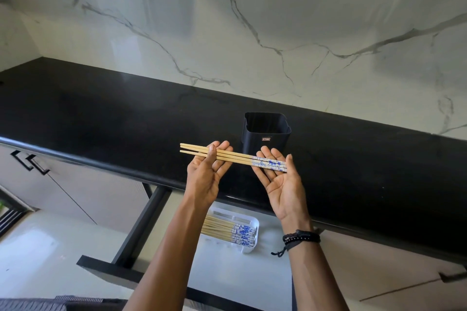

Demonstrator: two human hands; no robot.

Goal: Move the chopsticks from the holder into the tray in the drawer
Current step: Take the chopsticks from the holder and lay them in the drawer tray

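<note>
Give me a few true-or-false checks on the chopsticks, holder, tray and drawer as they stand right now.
1. The holder on the counter looks empty. True.
2. The chopsticks are held upright. False: they lie level across both hands.
3. Their blue patterned ends rest on the left hand. False: they rest on the straight fingers of the right hand; the left thumb pins the plain ends.
4. The tray already holds stored chopsticks. True.
5. The drawer is closed. False: it is pulled open below the counter.
</note>
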